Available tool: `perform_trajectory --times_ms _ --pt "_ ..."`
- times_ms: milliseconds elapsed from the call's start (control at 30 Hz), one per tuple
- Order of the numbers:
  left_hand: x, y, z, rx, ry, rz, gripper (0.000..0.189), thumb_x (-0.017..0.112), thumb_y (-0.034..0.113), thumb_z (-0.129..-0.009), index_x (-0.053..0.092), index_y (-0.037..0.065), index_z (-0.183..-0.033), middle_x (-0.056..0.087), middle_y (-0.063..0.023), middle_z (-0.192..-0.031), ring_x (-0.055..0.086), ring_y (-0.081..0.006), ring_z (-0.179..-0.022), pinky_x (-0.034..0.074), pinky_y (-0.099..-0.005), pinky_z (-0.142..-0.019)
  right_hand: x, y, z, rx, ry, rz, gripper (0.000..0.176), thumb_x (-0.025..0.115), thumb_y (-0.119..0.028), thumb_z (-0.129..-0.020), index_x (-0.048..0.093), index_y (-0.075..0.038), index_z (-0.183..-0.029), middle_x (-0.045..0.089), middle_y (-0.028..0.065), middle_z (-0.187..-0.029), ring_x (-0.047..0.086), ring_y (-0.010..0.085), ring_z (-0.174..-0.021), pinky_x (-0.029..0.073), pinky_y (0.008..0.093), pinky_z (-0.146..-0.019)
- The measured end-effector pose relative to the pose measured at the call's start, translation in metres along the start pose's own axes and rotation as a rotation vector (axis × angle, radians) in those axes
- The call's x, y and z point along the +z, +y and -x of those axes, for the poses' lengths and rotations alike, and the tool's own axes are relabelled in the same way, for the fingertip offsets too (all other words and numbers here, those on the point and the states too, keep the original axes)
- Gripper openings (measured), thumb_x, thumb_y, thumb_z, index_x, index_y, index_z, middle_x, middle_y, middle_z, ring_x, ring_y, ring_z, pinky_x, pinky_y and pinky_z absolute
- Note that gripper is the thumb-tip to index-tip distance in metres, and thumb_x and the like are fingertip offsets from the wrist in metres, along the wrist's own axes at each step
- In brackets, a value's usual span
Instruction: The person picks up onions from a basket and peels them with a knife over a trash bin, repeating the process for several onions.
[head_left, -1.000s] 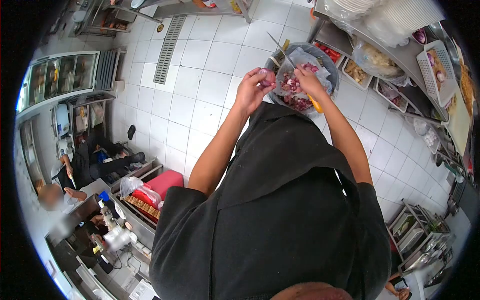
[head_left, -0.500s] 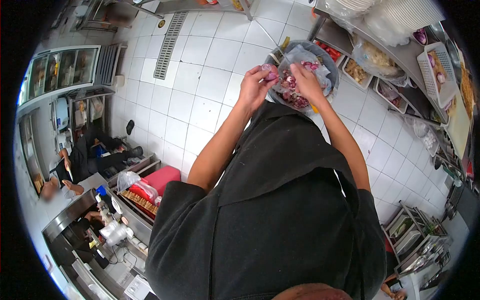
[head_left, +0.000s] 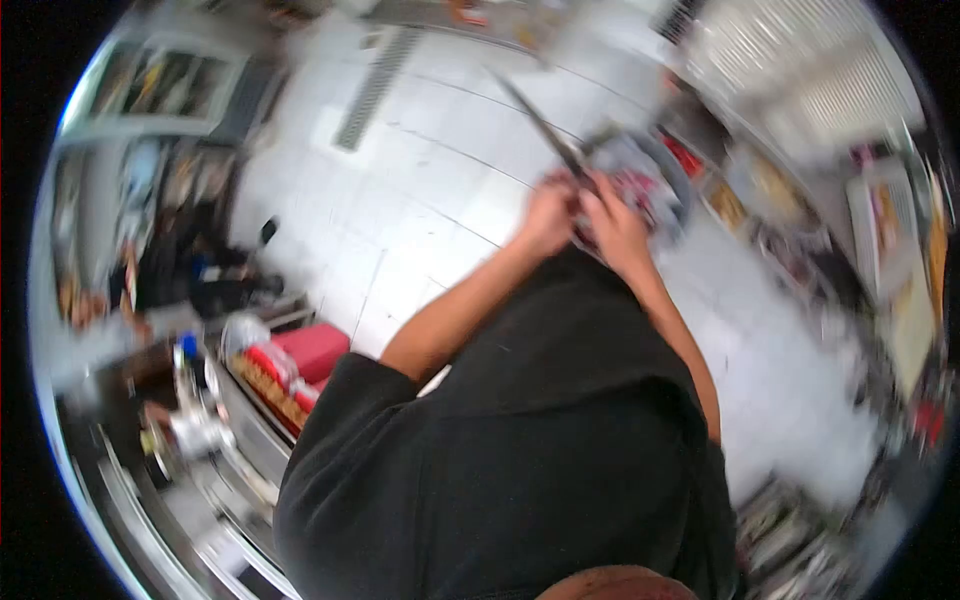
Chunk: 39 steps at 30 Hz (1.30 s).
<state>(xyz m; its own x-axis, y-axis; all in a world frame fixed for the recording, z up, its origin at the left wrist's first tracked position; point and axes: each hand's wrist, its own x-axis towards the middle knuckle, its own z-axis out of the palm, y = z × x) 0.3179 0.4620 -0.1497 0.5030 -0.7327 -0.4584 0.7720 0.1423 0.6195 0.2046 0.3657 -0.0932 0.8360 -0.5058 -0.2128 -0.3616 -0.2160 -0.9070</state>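
My right hand [head_left: 620, 232] is closed round the handle of a long knife [head_left: 545, 128], whose blade points up and to the left. Close against it, my left hand [head_left: 548, 215] is curled shut at the knife's base. The red onion seen in it earlier is now mostly hidden by fingers and blur. Beneath and just beyond both hands stands a grey bin [head_left: 678, 165] with a plastic liner. Purple and white onion pieces [head_left: 640, 190] lie inside it, partly covered by my right hand.
A shelf on the right holds stacked white containers [head_left: 800, 60] and a white basket [head_left: 885, 215]. A floor drain [head_left: 380, 85] runs across the white tiles. Left are a red box [head_left: 312, 352] and a counter. A person in dark clothes [head_left: 185, 265] is at far left.
My left hand has moved right, up against my right hand. The knife now stands out clearly, tilted up-left. The whole view has shifted and blurred.
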Motion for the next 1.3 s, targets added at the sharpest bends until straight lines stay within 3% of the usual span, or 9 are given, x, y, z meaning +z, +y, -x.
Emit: perform_trajectory --times_ms 67,100,167,233,333,433,567,667,1300 --pt "-0.008 0.009 0.012 0.509 -0.086 -1.525 0.024 0.062 -0.002 -0.072 0.068 0.001 -0.096 0.065 -0.0175 -0.099 0.061 -0.0328 -0.1 0.049 -0.0448 -0.084 0.005 -0.001 -0.002 -0.142 -0.022 -0.05 0.051 0.045 -0.031 -0.101 0.042 -0.004 -0.144 0.06 0.0196 -0.129 0.059 0.0302 -0.117 0.043 0.0358 -0.1" --pt "-0.007 0.013 0.013 0.71 -0.051 -1.445 0.024 0.066 0.0 -0.068 0.069 0.001 -0.092 0.063 -0.0191 -0.097 0.059 -0.0368 -0.1 0.048 -0.0448 -0.085 0.008 -0.008 -0.003 -0.034 -0.123 -0.361 0.049 0.045 -0.029 -0.102 0.044 -0.002 -0.143 0.06 0.0172 -0.13 0.057 0.0244 -0.118 0.042 0.0343 -0.101" --pt "0.011 0.006 0.005 0.061 0.265 0.018 0.046 0.065 -0.002 -0.076 0.055 0.0 -0.121 0.061 -0.0137 -0.104 0.062 -0.0284 -0.093 0.053 -0.039 -0.076 0.013 0.01 -0.008 -0.038 -0.138 -0.23 0.051 0.045 -0.03 -0.103 0.042 -0.001 -0.144 0.059 0.0119 -0.116 0.055 0.0169 -0.103 0.043 0.0306 -0.088" --pt "0.016 -0.008 0.004 0.096 0.222 0.16 0.051 0.061 -0.004 -0.083 0.044 -0.001 -0.131 0.058 -0.0135 -0.109 0.062 -0.0242 -0.094 0.056 -0.0361 -0.074 0.0 0.02 0.004 0.1 -0.101 -0.102 0.053 0.046 -0.032 -0.103 0.041 -0.001 -0.145 0.062 0.0042 -0.082 0.054 0.0094 -0.068 0.045 0.026 -0.06" --pt "0.019 -0.01 0.01 0.085 0.263 0.178 0.046 0.057 -0.006 -0.085 0.045 -0.003 -0.129 0.057 -0.0136 -0.11 0.062 -0.0249 -0.096 0.056 -0.0357 -0.078 0.008 0.031 0.005 -0.013 -0.022 -0.181 0.052 0.045 -0.035 -0.103 0.043 -0.003 -0.145 0.041 -0.0051 -0.063 0.035 0.0045 -0.052 0.027 0.0239 -0.045" --pt "0.014 -0.002 0.015 0.098 0.258 0.226 0.046 0.057 -0.006 -0.085 0.045 -0.004 -0.129 0.056 -0.014 -0.112 0.062 -0.0258 -0.097 0.057 -0.0366 -0.079 0.009 0.019 -0.001 0.024 -0.098 -0.158 0.053 0.044 -0.035 -0.104 0.041 -0.003 -0.146 0.046 -0.0042 -0.065 0.038 0.004 -0.054 0.029 0.0228 -0.045" --pt "0.011 0.005 0.02 0.115 0.23 0.238 0.048 0.056 -0.005 -0.086 0.043 -0.006 -0.132 0.056 -0.0152 -0.115 0.061 -0.026 -0.099 0.056 -0.039 -0.085 0.014 0.028 -0.006 0.038 -0.082 -0.258 0.043 0.044 -0.039 -0.103 0.064 -0.002 -0.093 0.049 -0.0004 -0.058 0.04 0.0059 -0.046 0.029 0.0228 -0.041" --pt "0.012 0.008 0.028 0.111 0.222 0.239 0.048 0.056 -0.005 -0.087 0.043 -0.007 -0.133 0.057 -0.0156 -0.115 0.061 -0.0258 -0.099 0.055 -0.0395 -0.086 0.011 0.025 -0.008 0.092 -0.082 -0.328 0.046 0.045 -0.041 -0.102 0.051 -0.008 -0.072 0.05 0.0023 -0.055 0.041 0.0086 -0.041 0.03 0.0238 -0.039" --pt "0.008 0.013 0.024 0.052 0.175 0.191 0.048 0.06 -0.006 -0.081 0.047 -0.006 -0.128 0.057 -0.0117 -0.101 0.062 -0.0206 -0.084 0.055 -0.0347 -0.071 0.001 0.035 -0.016 0.213 -0.123 -0.427 0.047 0.047 -0.05 -0.1 0.054 -0.008 -0.08 0.052 0.0036 -0.056 0.043 0.0111 -0.041 0.031 0.0234 -0.039"
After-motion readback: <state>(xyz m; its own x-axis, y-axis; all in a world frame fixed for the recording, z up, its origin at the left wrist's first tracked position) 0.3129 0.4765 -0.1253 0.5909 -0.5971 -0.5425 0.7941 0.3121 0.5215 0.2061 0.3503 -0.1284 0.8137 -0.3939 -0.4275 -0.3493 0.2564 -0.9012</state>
